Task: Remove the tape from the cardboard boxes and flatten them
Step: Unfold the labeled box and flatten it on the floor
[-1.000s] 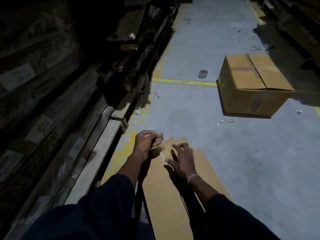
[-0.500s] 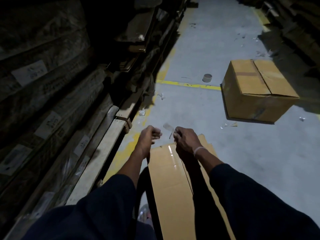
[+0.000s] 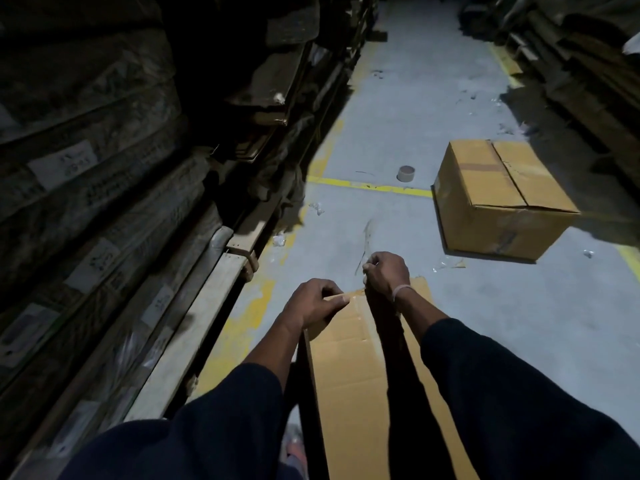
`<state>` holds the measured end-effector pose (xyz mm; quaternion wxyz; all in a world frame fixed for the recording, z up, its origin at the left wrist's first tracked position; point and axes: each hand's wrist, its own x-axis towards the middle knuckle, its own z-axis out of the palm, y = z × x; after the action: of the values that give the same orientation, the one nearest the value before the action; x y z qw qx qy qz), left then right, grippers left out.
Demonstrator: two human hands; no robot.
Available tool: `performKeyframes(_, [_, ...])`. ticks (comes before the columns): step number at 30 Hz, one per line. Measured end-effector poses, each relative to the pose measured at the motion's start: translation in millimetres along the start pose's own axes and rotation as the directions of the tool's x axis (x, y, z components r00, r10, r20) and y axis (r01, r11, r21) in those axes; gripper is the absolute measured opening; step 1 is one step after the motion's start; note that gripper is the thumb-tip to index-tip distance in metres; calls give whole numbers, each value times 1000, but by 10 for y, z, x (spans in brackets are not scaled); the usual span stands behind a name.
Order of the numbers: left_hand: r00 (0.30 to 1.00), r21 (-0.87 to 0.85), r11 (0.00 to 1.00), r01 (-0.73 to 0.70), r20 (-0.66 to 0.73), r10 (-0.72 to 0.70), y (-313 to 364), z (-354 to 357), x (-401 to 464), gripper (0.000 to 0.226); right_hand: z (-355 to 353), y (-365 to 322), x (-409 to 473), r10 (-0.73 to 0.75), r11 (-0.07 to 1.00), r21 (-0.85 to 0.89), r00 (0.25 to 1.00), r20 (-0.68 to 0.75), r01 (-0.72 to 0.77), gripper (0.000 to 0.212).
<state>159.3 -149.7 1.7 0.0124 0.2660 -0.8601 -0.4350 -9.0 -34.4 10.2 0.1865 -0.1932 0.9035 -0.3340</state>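
Note:
A flattened brown cardboard box (image 3: 349, 368) lies lengthwise on the grey floor between my arms. My left hand (image 3: 311, 303) grips its far top edge, thumb on the cardboard. My right hand (image 3: 386, 273) is raised just beyond that edge and pinches a strip of clear tape (image 3: 363, 244) that trails upward from the fingers. A second cardboard box (image 3: 498, 199), still assembled, stands further off to the right with its flaps closed and a brown tape band across one flap.
Tall stacks of wrapped, flattened cardboard (image 3: 104, 202) on wooden pallets line the left side. More stacks (image 3: 588, 64) stand at the far right. A tape roll core (image 3: 406, 173) sits by a yellow floor line (image 3: 370, 186). Tape scraps litter the floor.
My right hand lifted off the flattened cardboard, pinched the tape and pulled it up and away. My left hand moved onto the cardboard's top edge. The view rose slightly.

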Motion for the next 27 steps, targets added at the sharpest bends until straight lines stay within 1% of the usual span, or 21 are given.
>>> performKeyframes(2, [1000, -43, 999, -3, 17, 3, 27, 8, 2, 18, -23, -20, 83, 20, 992, -126, 1000, -13, -22, 16])
performKeyframes(6, [999, -83, 996, -28, 43, 32, 74, 32, 4, 17, -21, -53, 196, 56, 938, -342, 998, -19, -60, 18])
performKeyframes(10, [996, -108, 993, -44, 72, 52, 67, 24, 5, 14, -8, -116, 197, 96, 901, -423, 995, -24, -97, 18])
performKeyframes(13, [995, -148, 988, -48, 78, 59, 54, 35, -19, 12, -26, -114, 227, 104, 890, -446, 995, -12, -98, 21])
performKeyframes(15, [995, -152, 987, -47, 81, 60, 45, 19, -30, 12, -64, -132, 257, 134, 894, -435, 991, 29, -108, 15])
performKeyframes(16, [995, -128, 991, -50, 83, 60, 53, 6, -30, 12, -85, -142, 290, 148, 892, -440, 986, 75, -100, 9])
performKeyframes(17, [995, -70, 996, -55, 80, 61, 68, 0, -26, 14, -118, -167, 306, 157, 888, -451, 979, 130, -83, 9])
performKeyframes(19, [993, 132, 987, -93, 88, 82, 138, 32, 0, 24, -196, -212, 307, 158, 878, -477, 960, 230, -30, 17])
performKeyframes(21, [986, 345, 927, -149, 128, 111, 252, 138, 9, 41, -285, -261, 292, 157, 863, -504, 941, 298, 16, 28])
performKeyframes(22, [982, 405, 898, -171, 144, 122, 302, 195, 10, 48, -319, -255, 293, 165, 861, -508, 933, 321, 22, 29])
performKeyframes(24, [979, 428, 883, -193, 147, 142, 366, 260, 11, 50, -377, -236, 291, 199, 875, -485, 918, 342, -10, 29])
performKeyframes(25, [977, 416, 887, -201, 149, 152, 378, 267, 10, 49, -366, -182, 365, 197, 917, -394, 923, 330, -54, 22])
performKeyframes(26, [974, 404, 890, -213, 155, 163, 390, 260, 6, 48, -362, -133, 395, 181, 960, -262, 935, 306, -100, 8])
performKeyframes(27, [971, 399, 888, -226, 165, 173, 402, 255, 9, 47, -349, -97, 420, 168, 980, -148, 946, 276, -131, 9])
